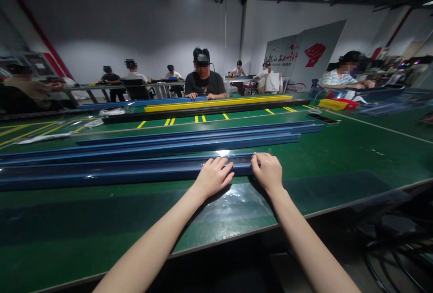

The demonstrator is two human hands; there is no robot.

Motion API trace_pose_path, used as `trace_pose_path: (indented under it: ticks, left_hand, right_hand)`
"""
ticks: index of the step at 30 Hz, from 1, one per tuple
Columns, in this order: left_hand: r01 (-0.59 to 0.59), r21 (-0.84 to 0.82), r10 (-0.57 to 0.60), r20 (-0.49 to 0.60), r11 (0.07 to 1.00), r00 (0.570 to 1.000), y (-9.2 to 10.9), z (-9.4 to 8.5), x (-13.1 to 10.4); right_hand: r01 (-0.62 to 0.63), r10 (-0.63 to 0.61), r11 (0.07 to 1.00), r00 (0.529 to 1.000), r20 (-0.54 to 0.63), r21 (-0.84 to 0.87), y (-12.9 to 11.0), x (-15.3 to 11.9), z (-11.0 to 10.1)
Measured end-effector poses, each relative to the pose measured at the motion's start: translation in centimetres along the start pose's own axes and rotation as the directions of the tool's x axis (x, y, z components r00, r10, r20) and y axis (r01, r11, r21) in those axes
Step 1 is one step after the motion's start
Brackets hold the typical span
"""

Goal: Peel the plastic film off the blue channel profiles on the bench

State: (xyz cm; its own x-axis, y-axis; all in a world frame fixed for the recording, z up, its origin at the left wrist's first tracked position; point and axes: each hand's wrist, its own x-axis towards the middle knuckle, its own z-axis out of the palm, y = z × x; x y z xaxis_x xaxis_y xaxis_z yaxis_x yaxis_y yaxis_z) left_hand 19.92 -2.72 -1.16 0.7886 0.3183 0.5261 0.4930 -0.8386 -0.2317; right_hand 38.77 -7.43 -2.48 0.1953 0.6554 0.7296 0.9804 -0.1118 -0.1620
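A long blue channel-shaped strip [111,172] lies across the green table, nearest to me, with a shiny clear film on it. My left hand [214,176] rests on its right part, fingers slightly spread over the top. At the strip's right end is my right hand [267,170], its thumb and fingers pinched on the end. Further back lie more blue strips [189,143], roughly parallel to the near one. A clear plastic sheet [233,205] lies flat on the table under my wrists.
Beyond the blue strips are a yellow strip [219,103] and a black strip [199,112]. A phone [323,118], a yellow tray [333,104] and crumpled plastic [93,123] lie further off. A person [204,83] sits opposite; the table edge [355,199] runs near me.
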Motion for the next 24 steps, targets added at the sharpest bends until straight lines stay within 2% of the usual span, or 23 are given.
trace_pose_path:
  ticks: [10,19,24]
  left_hand:
    - [0.026,-0.028,-0.027,-0.015,0.999,1.000,-0.14,-0.13,0.22]
    - [0.068,0.018,-0.067,-0.044,0.998,0.997,-0.42,-0.37,0.21]
    - [0.068,0.016,-0.067,-0.044,0.998,0.997,-0.43,-0.25,0.09]
  right_hand:
    - [-0.012,0.013,0.999,1.000,-0.015,0.052,-0.04,-0.09,0.01]
    - [-0.115,0.116,0.993,0.989,-0.089,0.011,0.57,-0.11,-0.09]
    - [-0.124,0.125,0.992,0.989,-0.082,0.007,0.65,-0.15,-0.11]
